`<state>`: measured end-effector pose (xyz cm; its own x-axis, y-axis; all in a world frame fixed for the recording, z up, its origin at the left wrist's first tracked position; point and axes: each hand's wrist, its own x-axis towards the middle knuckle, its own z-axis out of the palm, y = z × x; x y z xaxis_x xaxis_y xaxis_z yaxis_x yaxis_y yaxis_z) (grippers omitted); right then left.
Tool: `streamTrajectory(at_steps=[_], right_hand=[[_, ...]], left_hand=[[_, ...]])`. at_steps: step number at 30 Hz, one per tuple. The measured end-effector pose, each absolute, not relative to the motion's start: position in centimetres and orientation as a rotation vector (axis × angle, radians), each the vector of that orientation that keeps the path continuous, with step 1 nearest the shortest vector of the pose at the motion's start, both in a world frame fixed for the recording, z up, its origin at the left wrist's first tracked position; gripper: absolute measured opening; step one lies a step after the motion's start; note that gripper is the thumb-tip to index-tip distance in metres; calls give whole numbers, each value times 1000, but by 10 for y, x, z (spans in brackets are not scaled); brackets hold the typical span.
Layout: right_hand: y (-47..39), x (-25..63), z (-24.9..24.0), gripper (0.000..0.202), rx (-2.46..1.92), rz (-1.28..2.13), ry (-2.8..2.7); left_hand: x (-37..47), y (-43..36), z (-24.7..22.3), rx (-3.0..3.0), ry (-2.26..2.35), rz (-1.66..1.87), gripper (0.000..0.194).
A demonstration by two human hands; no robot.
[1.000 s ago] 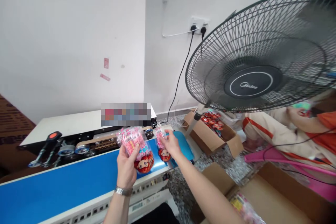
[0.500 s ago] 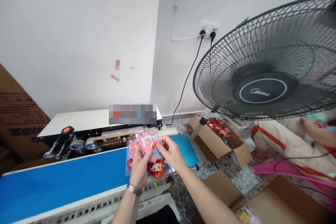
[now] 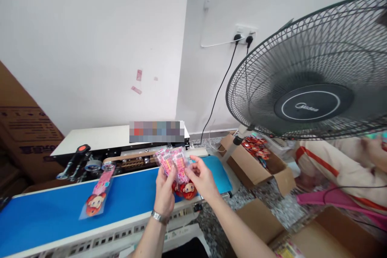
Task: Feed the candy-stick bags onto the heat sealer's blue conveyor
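Observation:
Over the right part of a blue conveyor belt (image 3: 133,195), my left hand (image 3: 165,193) grips a few clear-wrapped pink packets (image 3: 180,163) with red-haired cartoon heads at their lower ends. My right hand (image 3: 204,179) pinches the right edge of these packets between thumb and fingers. A single pink packet (image 3: 97,198) of the same sort lies slanted on the belt to the left, its top end at the sealing machine's roller (image 3: 108,164). How many packets are in my hands is hard to tell because they overlap.
Behind the belt stands the white-topped sealing machine (image 3: 99,139). A big standing fan (image 3: 305,100) looms at right. Below it, an open carton (image 3: 248,165) holds red packets; another carton (image 3: 326,229) is nearer me. A seated person's leg (image 3: 338,161) shows at far right.
One packet has left my hands and now lies farther left on the belt, at the roller. The remaining packets are fanned apart in my hands. The view has shifted slightly.

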<state>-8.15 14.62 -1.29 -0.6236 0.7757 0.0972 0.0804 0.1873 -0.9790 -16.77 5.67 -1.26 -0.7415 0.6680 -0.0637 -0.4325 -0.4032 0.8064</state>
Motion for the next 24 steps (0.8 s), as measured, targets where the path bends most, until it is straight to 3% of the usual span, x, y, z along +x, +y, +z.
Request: streamTrajectory(at_steps=[11,17,24], right_hand=[[147,-78,-22,21,-761,1532,-1768],[145,-74,-19,19,-662,1637,-1706],[172,-65,-32,23,-869,1396,-1641]], left_hand=[[-168,57,-16,349,1223,2186,44],[-167,58,-17,333,1295,2217,51],[-180,54,-26,270,1470,2315,53]])
